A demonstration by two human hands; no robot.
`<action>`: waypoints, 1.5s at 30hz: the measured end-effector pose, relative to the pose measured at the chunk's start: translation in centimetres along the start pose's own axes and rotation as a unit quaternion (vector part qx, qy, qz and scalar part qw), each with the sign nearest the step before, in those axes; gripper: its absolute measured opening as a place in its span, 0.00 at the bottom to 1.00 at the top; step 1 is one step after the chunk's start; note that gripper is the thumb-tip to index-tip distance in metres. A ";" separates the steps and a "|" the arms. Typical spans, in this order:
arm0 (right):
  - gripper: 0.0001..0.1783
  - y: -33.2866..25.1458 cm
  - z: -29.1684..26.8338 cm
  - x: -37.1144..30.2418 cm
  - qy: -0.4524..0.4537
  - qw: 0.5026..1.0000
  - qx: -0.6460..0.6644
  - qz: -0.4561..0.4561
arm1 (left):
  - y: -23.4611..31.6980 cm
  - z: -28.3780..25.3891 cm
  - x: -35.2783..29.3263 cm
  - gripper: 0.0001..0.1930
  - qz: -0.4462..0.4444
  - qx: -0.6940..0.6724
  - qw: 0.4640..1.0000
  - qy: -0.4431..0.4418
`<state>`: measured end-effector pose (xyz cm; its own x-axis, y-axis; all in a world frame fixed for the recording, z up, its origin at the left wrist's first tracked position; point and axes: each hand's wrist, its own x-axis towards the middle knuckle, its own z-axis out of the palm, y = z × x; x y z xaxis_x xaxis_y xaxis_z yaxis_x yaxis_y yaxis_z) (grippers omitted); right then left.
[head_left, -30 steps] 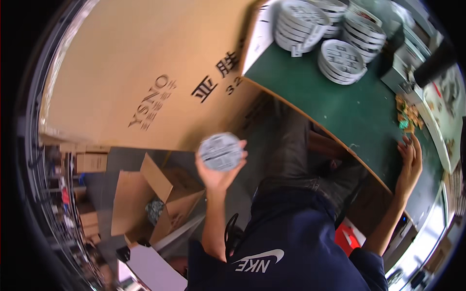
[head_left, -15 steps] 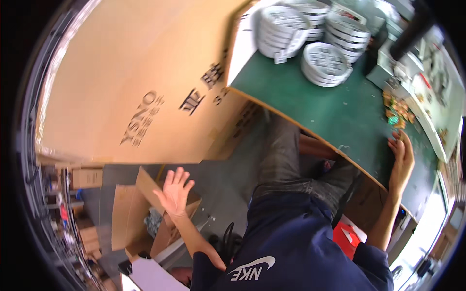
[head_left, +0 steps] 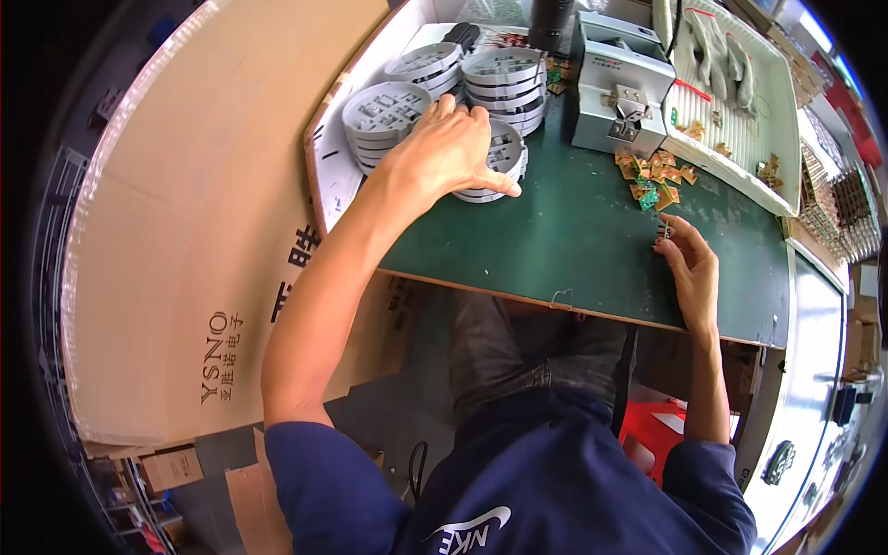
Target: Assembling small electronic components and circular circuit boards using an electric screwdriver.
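Note:
My left hand [head_left: 444, 153] reaches over a stack of round white shallow housings [head_left: 504, 153] with small parts inside. Its thumb and fingers are apart, with the thumb across the near side of this stack; whether it touches the housings is hard to tell. More such stacks stand beside it: one on the left [head_left: 384, 116] and one behind [head_left: 504, 79]. My right hand [head_left: 694, 273] is closed in a pinch above the green tabletop [head_left: 564, 245]. Between its fingertips is a small circuit board [head_left: 664, 231], close to a pile of small orange-brown and green circuit boards [head_left: 652, 176].
Behind the pile stands a grey metal machine [head_left: 622, 83]. To its right lies a white ribbed tray [head_left: 777, 139] with gloves and a few boards. A large cardboard box [head_left: 176, 231] borders the table on the left, and a dark post [head_left: 551, 23] rises at the back.
My left hand has swung up from beside the table to the stacked housings. My right hand, earlier at the pile's near edge, now shows a small board in its pinch. The view has turned.

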<state>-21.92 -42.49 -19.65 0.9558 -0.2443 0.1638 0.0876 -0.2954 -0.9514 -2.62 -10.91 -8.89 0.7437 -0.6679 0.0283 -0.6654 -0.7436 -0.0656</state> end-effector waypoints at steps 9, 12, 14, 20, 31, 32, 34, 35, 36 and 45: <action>0.21 -0.3 0.2 -0.3 0.007 1.000 -0.007 0.025 | 1.2 -0.6 -1.6 0.41 -0.061 -0.131 0.990 -0.006; 0.20 -0.2 -0.1 -0.5 0.015 0.999 -0.021 0.028 | 2.2 -0.6 -4.2 0.38 -0.014 -0.233 0.960 0.157; 0.19 -0.5 0.0 -0.5 0.011 0.999 -0.037 0.038 | 3.4 -0.1 -6.3 0.44 -0.016 -0.494 0.858 0.137; 0.19 -0.2 0.0 -0.1 0.018 0.999 -0.015 0.041 | 7.4 8.0 -7.1 0.48 0.044 -0.951 0.302 0.048; 0.21 0.0 0.3 -0.1 0.018 0.998 0.022 0.051 | 9.7 9.4 -5.9 0.47 0.030 -0.969 0.242 0.020; 0.21 0.0 0.4 -0.1 0.018 0.998 0.020 0.050 | 9.6 9.5 -5.9 0.47 0.028 -0.967 0.251 0.024; 0.20 0.1 0.3 -0.1 0.040 0.999 -0.021 0.025 | 9.6 9.5 -5.9 0.47 0.033 -0.966 0.255 0.024; 0.20 0.2 0.1 -0.1 0.041 0.999 -0.020 0.025 | 9.7 9.4 -5.8 0.46 0.037 -0.965 0.259 0.024; 0.19 0.3 -0.1 -0.1 0.041 0.999 0.008 0.026 | 9.7 9.5 -5.7 0.46 0.038 -0.965 0.260 0.023; 0.17 -3.4 0.7 0.6 -0.004 0.988 0.152 -0.017 | 11.9 8.4 -3.7 0.39 0.054 -0.392 0.894 0.208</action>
<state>-21.47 -41.00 -16.48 0.9529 -0.2314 0.1963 0.1991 -0.0114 -0.9799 -12.67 -17.03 -18.15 0.6920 -0.5689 0.4444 -0.6945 -0.3567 0.6248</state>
